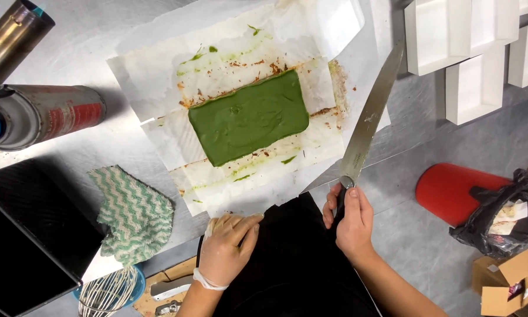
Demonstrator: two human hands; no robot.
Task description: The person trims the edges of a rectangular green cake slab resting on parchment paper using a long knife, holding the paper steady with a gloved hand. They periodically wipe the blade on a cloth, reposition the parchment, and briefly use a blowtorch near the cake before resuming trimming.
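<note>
Gripping a long kitchen knife (366,120) by its handle, the right hand (349,220) is closed tight, the blade pointing toward one o'clock past the paper's edge. At nine o'clock of it, the gloved left hand (229,246) lies flat with fingers together on the white parchment paper (229,56). A green rectangular cake (249,116) sits mid-paper, at eleven o'clock from the knife hand. A green-striped cloth (135,214) lies at the left hand's ten o'clock.

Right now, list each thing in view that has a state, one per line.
Green rectangular cake block: whole, uncut, lying flat on paper.
White crumpled baking paper: unfolded, stained with crumbs and green smears.
Long steel knife: gripped by the bare right hand, blade beside the cake, not touching it.
Gloved left hand: resting at the paper's near edge.
Green-and-white zigzag cloth: crumpled.
</note>
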